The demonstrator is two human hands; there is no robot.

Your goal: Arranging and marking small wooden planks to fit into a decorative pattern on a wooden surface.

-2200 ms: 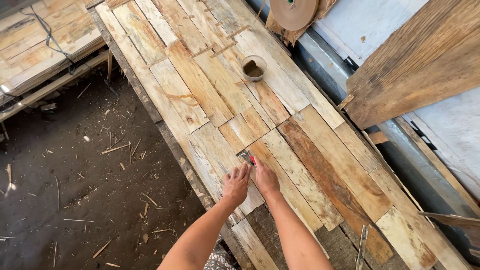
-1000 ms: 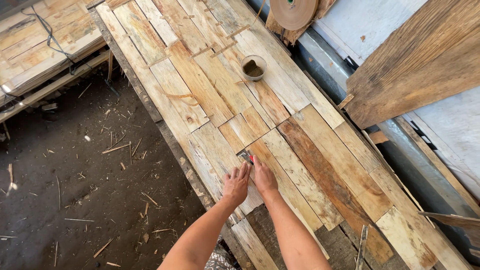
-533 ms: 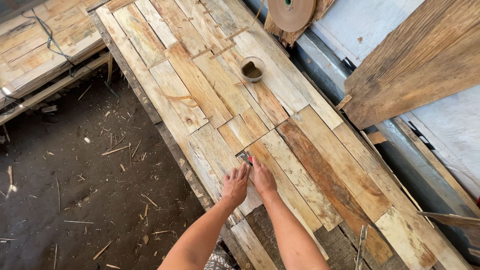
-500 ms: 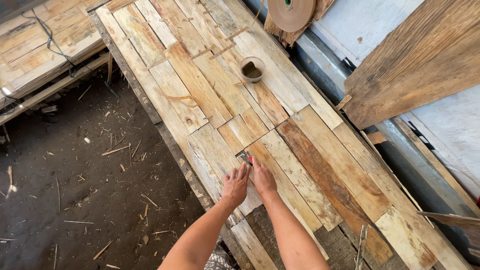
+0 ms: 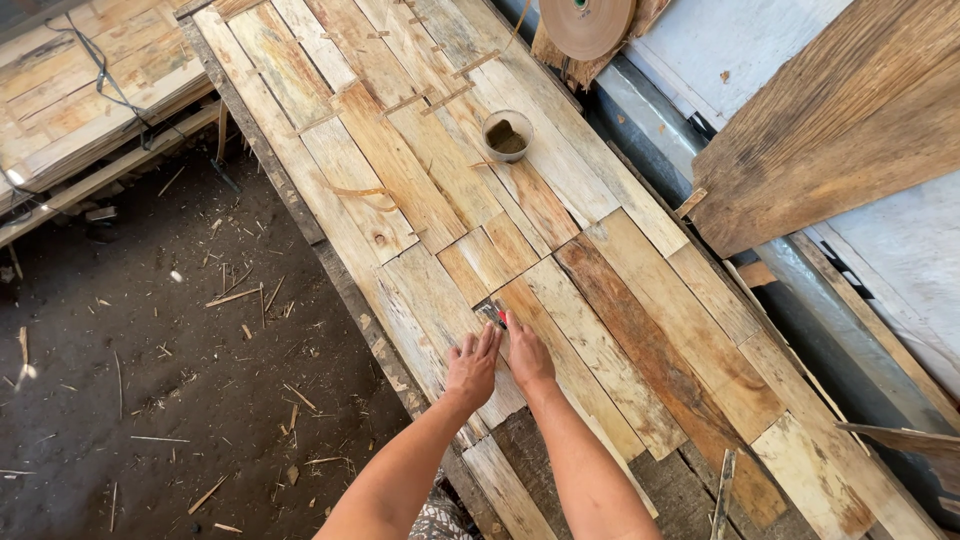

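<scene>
1. Dirt floor point(image 5: 130, 400), strewn with wood splinters, is seen to the left of a long surface point(image 5: 640, 330) that is covered edge to edge with veneer strips of pale and reddish wood.
2. Stacked boards point(image 5: 840, 110) are leaned against the wall at upper right, and a further pile of sheets point(image 5: 80, 90) is seen at upper left.
3. A tape roll point(image 5: 585, 22) is stood at the far end of the surface.
4. A small bowl point(image 5: 507, 135) with dark paste is set on the strips, well apart from the hands.
5. The left hand point(image 5: 472, 365) is laid flat on a pale strip, its fingers spread slightly apart and pressed down.
6. The right hand point(image 5: 526, 358) is placed just beside the left, fingers drawn together around a small tool point(image 5: 493, 316) with a red part, whose tip is held against the seam between two strips.
</scene>
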